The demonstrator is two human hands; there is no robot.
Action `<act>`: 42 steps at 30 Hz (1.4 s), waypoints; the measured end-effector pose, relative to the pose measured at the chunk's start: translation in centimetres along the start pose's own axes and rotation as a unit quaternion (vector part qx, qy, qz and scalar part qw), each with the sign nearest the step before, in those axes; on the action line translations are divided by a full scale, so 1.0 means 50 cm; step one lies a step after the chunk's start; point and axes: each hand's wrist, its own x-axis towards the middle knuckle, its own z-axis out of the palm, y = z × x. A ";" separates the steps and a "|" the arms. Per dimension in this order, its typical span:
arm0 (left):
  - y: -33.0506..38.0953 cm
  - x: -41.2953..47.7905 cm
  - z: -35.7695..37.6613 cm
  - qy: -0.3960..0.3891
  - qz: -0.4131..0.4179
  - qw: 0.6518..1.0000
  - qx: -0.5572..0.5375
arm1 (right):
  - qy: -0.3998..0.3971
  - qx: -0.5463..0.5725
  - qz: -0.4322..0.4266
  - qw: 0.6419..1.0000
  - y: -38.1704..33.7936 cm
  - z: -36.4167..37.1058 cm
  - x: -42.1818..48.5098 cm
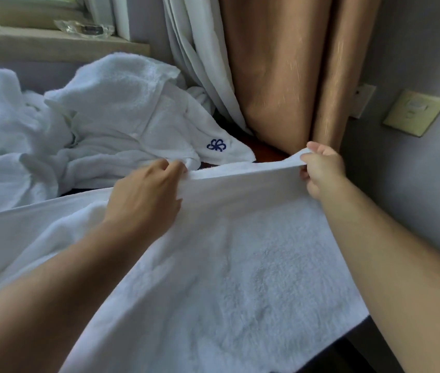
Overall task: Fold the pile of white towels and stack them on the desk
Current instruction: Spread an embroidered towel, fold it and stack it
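One head-worn wide-angle view is supplied. The desk (pixel 266 155) is viewed from above at close range, facing forward and down towards its far edge, the curtain (pixel 280 76) and the wall (pixel 402 170).

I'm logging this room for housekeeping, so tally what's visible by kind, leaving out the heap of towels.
Hands: 2, left hand, right hand
Held towel: 1
Curtains: 2, white curtain, tan curtain
Wall plates: 2, beige switch plate, grey wall plate
Glass dish: 1
Total: 8
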 end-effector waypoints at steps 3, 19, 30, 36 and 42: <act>0.047 -0.037 -0.024 0.000 0.021 1.000 0.016 | -0.004 0.069 0.050 0.996 0.005 -0.045 -0.022; 0.093 -0.164 -0.009 0.092 0.170 0.980 -0.036 | 0.098 -0.101 -0.129 0.982 0.058 -0.124 -0.093; 0.097 -0.165 -0.004 0.002 0.148 0.989 -0.023 | 0.145 -0.343 -0.194 0.908 0.067 -0.154 -0.124; 0.102 -0.167 -0.011 -0.024 0.139 0.990 -0.022 | 0.021 -0.474 -0.346 0.810 0.028 -0.104 -0.198; 0.059 -0.206 -0.060 -0.030 0.069 0.997 0.017 | -0.282 -0.504 -0.205 0.790 -0.014 0.021 -0.359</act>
